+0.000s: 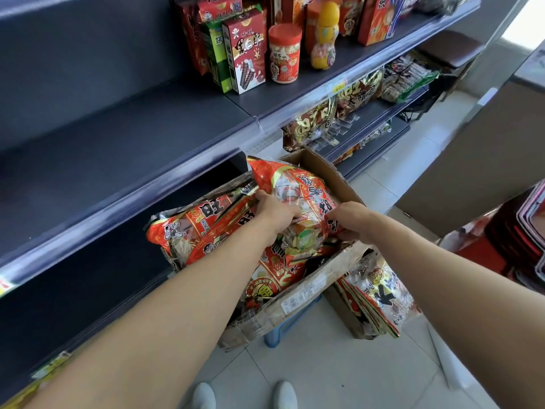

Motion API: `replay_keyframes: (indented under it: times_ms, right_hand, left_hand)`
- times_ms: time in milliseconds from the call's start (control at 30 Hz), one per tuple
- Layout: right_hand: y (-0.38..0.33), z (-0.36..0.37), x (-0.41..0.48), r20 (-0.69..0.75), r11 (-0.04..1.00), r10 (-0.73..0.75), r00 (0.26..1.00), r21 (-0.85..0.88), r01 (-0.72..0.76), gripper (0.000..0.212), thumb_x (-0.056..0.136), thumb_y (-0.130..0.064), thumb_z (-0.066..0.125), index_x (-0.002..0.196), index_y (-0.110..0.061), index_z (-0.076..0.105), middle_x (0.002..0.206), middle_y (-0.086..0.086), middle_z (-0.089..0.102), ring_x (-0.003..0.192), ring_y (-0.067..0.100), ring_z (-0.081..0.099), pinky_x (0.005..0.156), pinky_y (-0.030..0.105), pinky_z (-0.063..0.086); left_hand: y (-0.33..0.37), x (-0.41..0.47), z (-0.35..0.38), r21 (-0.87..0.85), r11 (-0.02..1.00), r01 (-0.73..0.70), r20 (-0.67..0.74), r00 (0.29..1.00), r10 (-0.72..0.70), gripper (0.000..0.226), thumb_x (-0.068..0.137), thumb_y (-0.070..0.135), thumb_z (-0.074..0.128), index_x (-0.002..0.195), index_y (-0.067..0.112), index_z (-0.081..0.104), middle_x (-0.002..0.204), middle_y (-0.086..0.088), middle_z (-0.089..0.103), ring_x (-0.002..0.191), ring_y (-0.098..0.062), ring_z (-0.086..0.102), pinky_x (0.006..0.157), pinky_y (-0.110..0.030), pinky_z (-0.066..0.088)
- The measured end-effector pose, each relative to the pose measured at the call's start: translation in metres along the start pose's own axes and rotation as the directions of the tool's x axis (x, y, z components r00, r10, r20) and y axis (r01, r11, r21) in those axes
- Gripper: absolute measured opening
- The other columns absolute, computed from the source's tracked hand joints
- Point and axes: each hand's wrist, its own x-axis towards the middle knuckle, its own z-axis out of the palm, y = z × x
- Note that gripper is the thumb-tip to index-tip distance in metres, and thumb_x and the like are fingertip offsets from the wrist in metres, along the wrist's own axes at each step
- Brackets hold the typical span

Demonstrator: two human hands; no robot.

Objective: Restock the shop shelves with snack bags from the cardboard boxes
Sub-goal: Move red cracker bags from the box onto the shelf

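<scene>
Gripping one snack bag (298, 190) w/ both hands: left hand (275, 209) curled into its middle, right hand (351, 218) pinching its edge. Under the fingers, more bags (200, 228) fill the cardboard box (298, 302); beyond the fingertips, a dark shelf (132, 143).

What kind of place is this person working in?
Probably a small grocery or convenience shop: tiered dark shelves with price-label rails, packaged snacks like a red-lidded jar on display, and a cardboard box full of red snack bags in front of them.
</scene>
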Motion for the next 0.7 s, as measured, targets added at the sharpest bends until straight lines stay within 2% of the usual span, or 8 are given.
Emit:
replay_keyframes:
  times_ms: [100,167,267,400,500,567,633,700]
  right_hand:
    - [-0.006,-0.007,-0.008,0.015,0.988,-0.07,0.997,-0.138,0.071,0.019,0.096,-0.02,0.052,0.107,-0.006,0.057,0.084,0.005,0.056,0.065,0.016,0.055,0.06,0.025,0.052]
    - [-0.012,-0.01,-0.014,0.022,0.951,-0.151,0.988,-0.27,0.151,0.027,0.096,-0.02,0.051,0.117,-0.004,0.058,0.087,0.006,0.056,0.063,0.015,0.05,0.059,0.026,0.049]
    - [-0.027,-0.008,-0.03,0.033,0.859,-0.269,0.963,-0.443,0.255,0.036,0.097,-0.02,0.048,0.13,-0.006,0.053,0.12,0.011,0.057,0.101,0.024,0.058,0.091,0.037,0.052]
    - [-0.042,0.002,-0.048,0.093,0.806,-0.344,0.934,-0.481,0.344,0.041,0.095,-0.021,0.053,0.135,-0.012,0.051,0.135,0.008,0.052,0.122,0.025,0.05,0.102,0.036,0.043]
    - [-0.048,0.008,-0.05,0.071,0.795,-0.373,0.925,-0.49,0.358,0.035,0.097,-0.022,0.05,0.128,-0.006,0.058,0.132,0.011,0.055,0.121,0.026,0.05,0.099,0.035,0.04]
    - [-0.046,0.014,-0.047,0.047,0.841,-0.332,0.942,-0.438,0.318,0.042,0.097,-0.031,0.05,0.13,-0.004,0.054,0.132,0.011,0.054,0.12,0.027,0.051,0.097,0.035,0.042]
    - [-0.042,0.023,-0.042,0.069,0.898,-0.229,0.971,-0.37,0.238,0.056,0.095,-0.043,0.05,0.137,-0.006,0.045,0.138,0.011,0.05,0.125,0.029,0.049,0.1,0.037,0.04]
    - [-0.039,0.03,-0.038,0.096,0.942,-0.147,0.984,-0.289,0.169,0.069,0.091,-0.053,0.051,0.141,-0.006,0.039,0.143,0.011,0.046,0.13,0.031,0.044,0.105,0.042,0.036]
  left_hand:
    - [0.013,-0.008,-0.017,-0.025,0.999,-0.031,0.02,0.999,0.031,0.097,0.081,0.01,0.069,0.151,0.011,0.001,0.149,-0.012,0.034,0.131,-0.03,0.04,0.103,-0.037,0.036]
    - [0.022,-0.009,-0.036,0.001,0.998,-0.063,-0.005,0.998,0.063,0.073,0.076,0.005,0.069,0.138,0.01,0.031,0.133,-0.013,0.05,0.112,-0.027,0.052,0.089,-0.034,0.046]
    - [0.033,-0.012,-0.064,0.067,0.989,-0.134,-0.064,0.988,0.138,0.027,0.075,-0.005,0.06,0.093,0.013,0.052,0.087,-0.008,0.058,0.075,-0.021,0.051,0.055,-0.024,0.038]
    - [0.024,-0.018,-0.089,0.18,0.974,-0.136,-0.157,0.974,0.165,0.03,0.075,-0.013,0.054,0.068,0.015,0.044,0.069,-0.004,0.05,0.065,-0.02,0.047,0.05,-0.024,0.034]
    - [0.014,-0.024,-0.103,0.167,0.981,-0.096,-0.181,0.975,0.126,0.028,0.078,-0.014,0.051,0.072,0.013,0.046,0.075,-0.005,0.051,0.065,-0.019,0.047,0.05,-0.025,0.036]
    - [0.001,-0.025,-0.115,0.218,0.975,-0.049,-0.218,0.971,0.098,0.011,0.086,-0.002,0.053,0.09,0.008,0.054,0.088,-0.006,0.054,0.081,-0.026,0.054,0.066,-0.027,0.042]
    - [-0.017,-0.024,-0.126,0.263,0.964,0.043,-0.245,0.969,0.024,0.024,0.087,0.008,0.056,0.111,0.002,0.055,0.104,-0.011,0.058,0.101,-0.033,0.059,0.084,-0.033,0.049]
    - [-0.035,-0.015,-0.131,0.292,0.946,0.144,-0.228,0.971,-0.077,0.044,0.079,0.018,0.058,0.119,0.0,0.052,0.12,-0.017,0.059,0.106,-0.038,0.06,0.092,-0.047,0.051]
